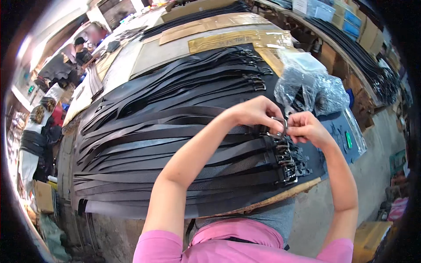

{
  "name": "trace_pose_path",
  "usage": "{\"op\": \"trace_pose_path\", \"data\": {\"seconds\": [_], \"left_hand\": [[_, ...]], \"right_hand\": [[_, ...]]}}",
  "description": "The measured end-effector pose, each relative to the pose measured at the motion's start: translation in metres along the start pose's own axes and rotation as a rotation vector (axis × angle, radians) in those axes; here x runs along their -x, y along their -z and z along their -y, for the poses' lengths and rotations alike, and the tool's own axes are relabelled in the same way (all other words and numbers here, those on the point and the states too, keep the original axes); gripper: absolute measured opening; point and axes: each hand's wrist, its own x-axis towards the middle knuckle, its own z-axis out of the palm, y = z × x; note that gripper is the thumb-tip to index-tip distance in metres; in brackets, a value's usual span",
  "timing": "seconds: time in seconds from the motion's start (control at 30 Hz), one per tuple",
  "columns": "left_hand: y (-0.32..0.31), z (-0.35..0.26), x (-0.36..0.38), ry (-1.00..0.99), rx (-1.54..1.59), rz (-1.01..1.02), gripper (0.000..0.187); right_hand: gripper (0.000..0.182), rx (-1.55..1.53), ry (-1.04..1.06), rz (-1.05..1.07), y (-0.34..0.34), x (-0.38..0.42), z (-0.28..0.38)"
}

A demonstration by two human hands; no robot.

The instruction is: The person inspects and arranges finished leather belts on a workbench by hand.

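Both hands meet over the right end of a wide spread of black belts [175,144] laid side by side. My left hand [261,113] is closed, thumb and fingers pinching a metal belt buckle [279,127]. From the right, my right hand [309,128] is closed too, its fingertips pinched at the buckle's other edge; anything small between them is hidden. Just below the hands lies a row of silvery buckles [286,160] on the belt ends. Small black pieces [302,162] are scattered beside that row.
Crumpled clear plastic bags [313,83] sit right of the belts, near a small green object [348,139]. Flat cardboard [215,26] covers the table's far part. More black belts [359,52] hang over a right-hand bench. A person [83,55] sits at far left.
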Motion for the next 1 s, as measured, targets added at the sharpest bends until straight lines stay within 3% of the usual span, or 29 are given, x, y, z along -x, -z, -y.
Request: {"op": "trace_pose_path", "data": {"seconds": [0.03,0.23,0.5,0.77,0.9,1.0], "left_hand": [[-0.006,0.005,-0.004,0.016,0.128,0.026,0.028],[-0.023,0.003,-0.007,0.081,0.145,-0.081,0.023],[-0.022,0.009,-0.013,0.031,0.112,-0.167,0.022],[-0.011,0.020,-0.024,0.104,0.103,-0.170,0.022],[0.009,0.023,-0.034,0.138,0.090,-0.056,0.026],[0.042,0.032,-0.049,0.135,0.144,-0.286,0.028]], "right_hand": [[0.011,0.011,-0.003,-0.002,-0.003,0.002,0.000],[0.028,-0.047,-0.077,0.024,0.000,0.018,-0.002],[0.021,-0.104,-0.056,0.194,0.018,0.015,-0.006],[0.010,-0.127,-0.077,0.111,0.022,-0.006,-0.017],[0.007,-0.111,-0.071,0.048,0.028,-0.015,-0.027],[0.007,-0.125,-0.090,-0.040,0.042,-0.018,-0.038]]}}
